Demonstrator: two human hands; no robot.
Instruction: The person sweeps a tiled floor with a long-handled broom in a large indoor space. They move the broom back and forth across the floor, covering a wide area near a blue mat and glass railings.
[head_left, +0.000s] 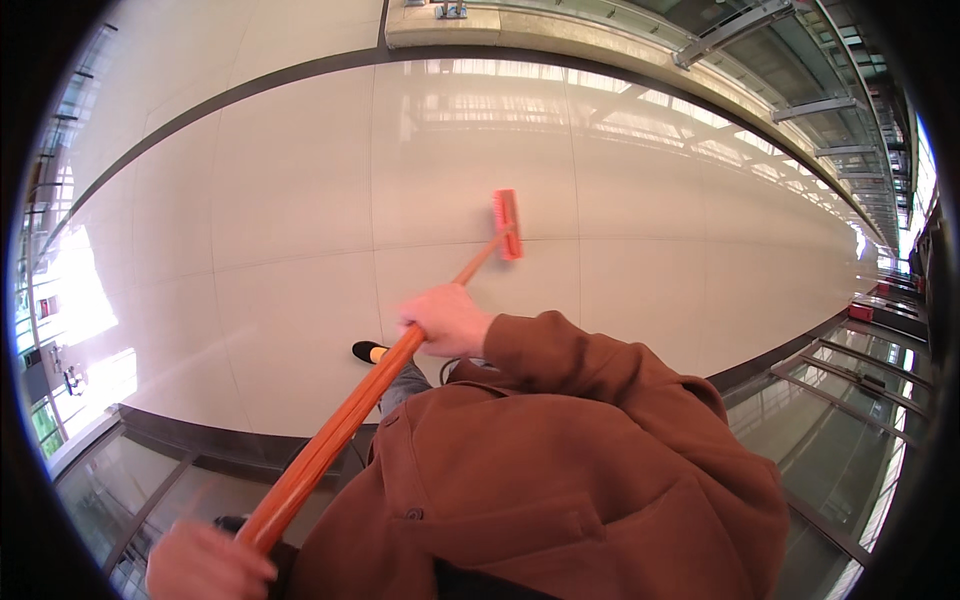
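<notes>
A push broom with a long orange-brown wooden handle (337, 420) slants across the view from lower left to upper middle. Its pinkish-red head (507, 225) is slightly blurred and rests on or just above the pale tiled floor (465, 150); bristles show along its left side. Around the middle of the handle, my right hand (448, 319) is closed, knuckles up. My left hand (210, 562), blurred at the lower left, grips the handle's top end. My brown jacket (540, 450) fills the lower middle, and one black shoe (367, 352) shows beside the handle.
Beyond a dark floor strip (300, 73), a stone ledge (442, 28) carries a glass railing with metal supports (731, 31). Glass panels (817, 405) line the wall at the lower right. Far right stands a red object (860, 312). Sunlight brightens the floor at left.
</notes>
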